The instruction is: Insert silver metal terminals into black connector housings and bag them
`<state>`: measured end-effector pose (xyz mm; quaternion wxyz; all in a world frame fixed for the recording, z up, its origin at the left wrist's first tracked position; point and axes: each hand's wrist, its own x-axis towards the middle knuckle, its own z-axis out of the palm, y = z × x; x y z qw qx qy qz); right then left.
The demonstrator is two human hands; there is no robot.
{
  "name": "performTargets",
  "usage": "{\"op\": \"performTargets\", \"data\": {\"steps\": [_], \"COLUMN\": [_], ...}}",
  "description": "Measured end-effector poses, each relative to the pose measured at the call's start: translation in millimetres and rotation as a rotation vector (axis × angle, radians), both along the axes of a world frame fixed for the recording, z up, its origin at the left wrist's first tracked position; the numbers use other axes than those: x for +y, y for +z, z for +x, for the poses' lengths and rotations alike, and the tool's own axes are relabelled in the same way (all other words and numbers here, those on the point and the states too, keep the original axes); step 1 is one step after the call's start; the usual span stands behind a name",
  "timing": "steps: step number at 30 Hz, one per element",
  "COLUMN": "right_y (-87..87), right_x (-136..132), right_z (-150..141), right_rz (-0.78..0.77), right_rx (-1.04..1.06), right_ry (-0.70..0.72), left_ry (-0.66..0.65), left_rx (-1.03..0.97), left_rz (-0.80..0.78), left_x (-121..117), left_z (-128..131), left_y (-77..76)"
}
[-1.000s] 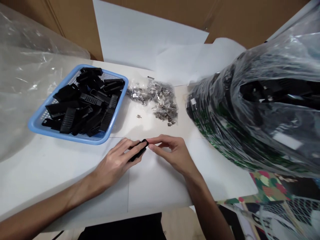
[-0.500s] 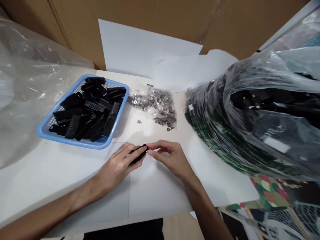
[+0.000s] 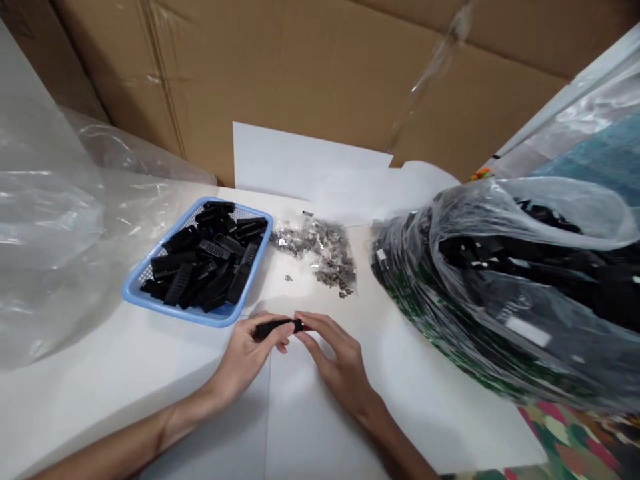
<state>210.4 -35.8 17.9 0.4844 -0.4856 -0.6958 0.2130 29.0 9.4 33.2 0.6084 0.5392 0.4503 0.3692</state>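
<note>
Head view: the white counter (image 3: 303, 298) carries the work, with tall cardboard (image 3: 320, 73) upright along its back. On the right, a big clear bag (image 3: 450, 327) bulges with black parts, its mouth gaping. On the left sits a blue basket (image 3: 173, 315), heaped with pieces (image 3: 215, 251) that look much like the one being handled. Just beside it, toward the middle, lie clear packets (image 3: 330, 253) of small metal bits.

Nearer the person, the hands come together over the counter. The left hand (image 3: 253, 350) is wrapped around a black piece (image 3: 273, 327), thumb on its near side, holding it crosswise. The right hand (image 3: 340, 360) has its thumb and fingers drawn narrow at the piece's right end; whether they pinch the piece itself or something tiny, I cannot tell.

The step in hand looks like fine fingertip work on that end. The next move seems to call for a firm left grip and small, exact pressure from the right fingertips. The end is partly covered, so progress there is unclear.

Smallest are the loose bits: one alone (image 3: 289, 278), others (image 3: 345, 293) by the packets.
</note>
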Motion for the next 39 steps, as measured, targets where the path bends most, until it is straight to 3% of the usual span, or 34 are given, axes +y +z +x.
{"op": "performTargets", "data": {"steps": [4,14,21,26,28,31,33,35,37,39], "right_y": [-3.1,-12.5,13.2,23.1,22.1,29.9,47.7,74.5,103.8,127.8], "right_x": [-0.9,1.6,4.4,-4.7,-8.4,-13.8,-17.6,-20.4,-20.2,-15.8], "right_z": [0.6,-5.4,16.3,18.4,15.1,17.9,32.2,58.6,94.2,134.3], "right_rz": [0.025,0.128,0.108,-0.037,0.026,0.223,0.343,0.481,0.605,0.658], "right_rx": [-0.095,-0.257,-0.310,-0.233,-0.205,-0.244,-0.313,-0.413,-0.499,-0.473], "right_ry": [0.037,0.046,0.222,0.232,0.188,0.036,-0.152,-0.438,-0.823,-1.101], "left_ry": [-0.003,0.024,-0.078,-0.168,-0.204,-0.221,-0.165,-0.097,0.010,0.071], "left_rx": [-0.007,0.006,-0.008,-0.049,-0.087,-0.090,0.040,0.325,0.717,0.856], "left_rz": [-0.104,-0.107,-0.178,-0.213,-0.208,-0.102,0.112,0.458,0.744,0.758], "left_x": [3.1,0.1,0.6,-1.8,-6.5,-3.7,15.2,50.7,96.7,141.8], "left_z": [-2.1,-2.8,-8.8,-7.9,-4.0,-3.5,-12.9,-31.0,-54.3,-76.8], "left_y": [-1.6,1.6,12.4,14.0,13.6,23.7,41.2,63.8,84.3,97.3]}}
